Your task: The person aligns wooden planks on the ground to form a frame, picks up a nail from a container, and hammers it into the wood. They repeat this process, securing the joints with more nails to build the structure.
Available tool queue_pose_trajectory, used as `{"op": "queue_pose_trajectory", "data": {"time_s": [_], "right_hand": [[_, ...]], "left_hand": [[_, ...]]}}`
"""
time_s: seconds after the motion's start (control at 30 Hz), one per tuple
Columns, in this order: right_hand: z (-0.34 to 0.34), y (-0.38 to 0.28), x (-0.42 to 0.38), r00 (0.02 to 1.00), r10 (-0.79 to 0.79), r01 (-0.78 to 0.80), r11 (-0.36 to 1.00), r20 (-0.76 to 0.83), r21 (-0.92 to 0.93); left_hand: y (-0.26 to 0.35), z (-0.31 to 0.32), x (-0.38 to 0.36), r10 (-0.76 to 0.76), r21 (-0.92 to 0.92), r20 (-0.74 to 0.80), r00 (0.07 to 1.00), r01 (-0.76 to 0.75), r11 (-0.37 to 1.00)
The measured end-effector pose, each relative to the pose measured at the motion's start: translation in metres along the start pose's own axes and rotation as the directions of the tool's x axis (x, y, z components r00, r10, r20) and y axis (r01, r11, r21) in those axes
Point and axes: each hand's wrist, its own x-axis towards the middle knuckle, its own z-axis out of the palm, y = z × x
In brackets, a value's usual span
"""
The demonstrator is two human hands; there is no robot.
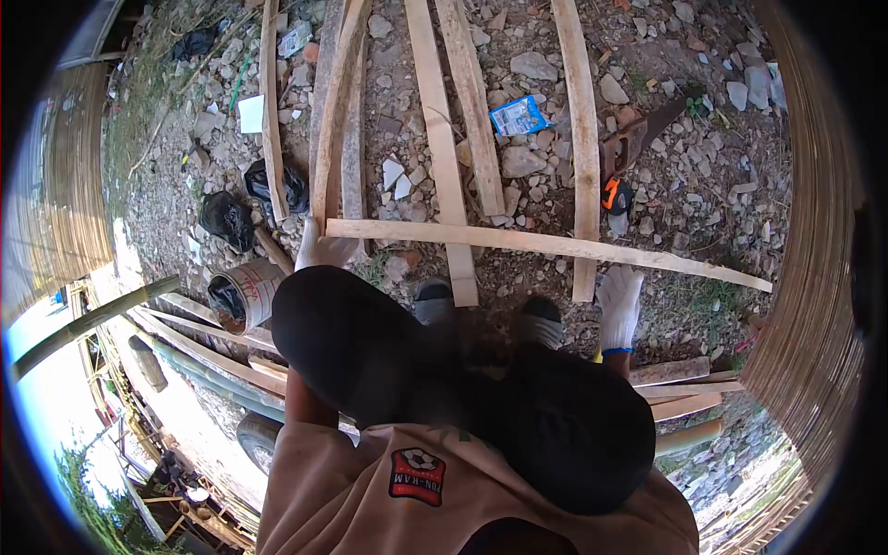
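Observation:
A thin wooden batten [546, 242] lies crosswise over the lower ends of several longer wooden strips on the ground. My left hand [322, 248], in a white glove, is closed at the left corner where the batten meets the end of a long strip [324, 157]; part of its grip is hidden. Just right of the lower end of another long strip [578, 139], my right hand [618, 294] is in a white glove with a blue cuff. Its fingers are apart, below the batten, and nothing shows in them. A middle strip [444, 166] passes under the batten.
An orange and black tape measure [616, 196] and a handsaw [638, 139] lie at right. A blue packet [518, 117] rests among rubble. On the left are black plastic bags [227, 220] and a bucket [248, 294]. Bamboo screens [805, 277] stand at the sides.

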Motion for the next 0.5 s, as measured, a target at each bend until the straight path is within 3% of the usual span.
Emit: {"op": "queue_pose_trajectory", "data": {"time_s": [0.03, 0.1, 0.13, 0.2, 0.23, 0.27, 0.3, 0.33, 0.37, 0.4, 0.47, 0.5], "right_hand": [[0.027, -0.012, 0.002, 1.000, 0.001, -0.001, 1.000, 0.011, 0.015], [0.070, -0.039, 0.003, 0.994, 0.034, 0.019, 0.879, -0.102, 0.477], [0.070, -0.036, 0.016, 0.994, 0.028, 0.028, 0.869, -0.105, 0.494], [0.061, -0.033, 0.047, 0.999, -0.005, -0.021, 0.798, 0.041, 0.603], [0.079, -0.047, 0.035, 0.997, 0.038, 0.011, 0.795, -0.068, 0.607], [0.078, -0.041, 0.034, 0.997, -0.063, 0.076, 0.855, -0.043, 0.513], [0.084, -0.042, 0.028, 0.999, -0.008, 0.034, 0.809, -0.047, 0.586], [0.090, -0.045, 0.028, 0.999, 0.040, -0.007, 0.755, -0.036, 0.656], [0.090, -0.041, 0.029, 1.000, 0.014, -0.008, 0.744, -0.003, 0.668], [0.087, -0.038, 0.029, 1.000, 0.005, 0.005, 0.731, -0.012, 0.683], [0.095, -0.041, 0.018, 0.999, 0.044, -0.035, 0.733, 0.005, 0.680], [0.096, -0.037, 0.019, 1.000, 0.025, -0.006, 0.737, -0.017, 0.676]], "left_hand": [[0.017, 0.008, -0.008, 0.017, 0.007, 0.002, 1.000, -0.017, 1.000], [0.062, 0.040, -0.032, -0.094, 0.334, 0.135, 0.986, 0.044, 0.942], [0.089, 0.041, -0.027, -0.227, 0.468, 0.215, 0.950, 0.104, 0.878], [0.116, 0.088, -0.036, -0.259, 0.684, 0.116, 0.959, 0.112, 0.721], [0.125, 0.083, -0.011, -0.338, 0.724, 0.098, 0.936, 0.166, 0.670], [0.123, 0.120, -0.021, -0.298, 0.816, -0.028, 0.954, 0.194, 0.544], [0.125, 0.090, 0.008, -0.149, 0.956, 0.288, 0.946, -0.274, 0.107], [0.127, 0.060, 0.039, -0.152, 0.691, 0.606, 0.781, -0.611, -0.385], [0.115, 0.078, 0.029, 0.044, 0.937, 0.333, 0.942, -0.325, -0.129], [0.103, 0.096, 0.018, 0.135, 0.982, -0.024, 0.991, -0.002, 0.187], [0.092, 0.085, 0.007, 0.274, 0.931, 0.039, 0.961, -0.135, 0.339], [0.086, 0.075, 0.003, 0.275, 0.911, 0.034, 0.961, -0.142, 0.386]]}}
